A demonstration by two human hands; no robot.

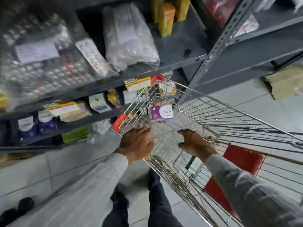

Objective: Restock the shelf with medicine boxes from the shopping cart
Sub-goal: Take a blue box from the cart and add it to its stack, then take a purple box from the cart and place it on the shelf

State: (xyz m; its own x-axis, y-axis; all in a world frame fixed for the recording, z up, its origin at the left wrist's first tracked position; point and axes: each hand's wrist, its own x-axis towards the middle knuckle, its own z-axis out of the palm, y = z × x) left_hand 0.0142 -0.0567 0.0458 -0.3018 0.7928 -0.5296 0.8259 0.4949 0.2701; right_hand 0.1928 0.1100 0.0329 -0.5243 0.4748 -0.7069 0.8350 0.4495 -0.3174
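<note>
A wire shopping cart (213, 112) with red corner guards stands tilted in the view, against a grey metal shelf (98, 89). A purple and white medicine box (161, 113) lies inside the cart near its far end; more boxes behind it are blurred. My left hand (137, 141) grips the cart's near left corner, fingers over the rim. My right hand (195, 143) curls over the near rim a little further right. The shelf's lower levels hold white, purple and yellow-labelled medicine boxes (68, 110).
Clear plastic bags of blister packs (49, 63) fill the upper shelf. Yellow cartons (167, 18) stand further back. A perforated shelf upright (218, 46) rises beside the cart. A cardboard box (285, 82) lies on the tiled floor at the right. My legs (155, 202) are below.
</note>
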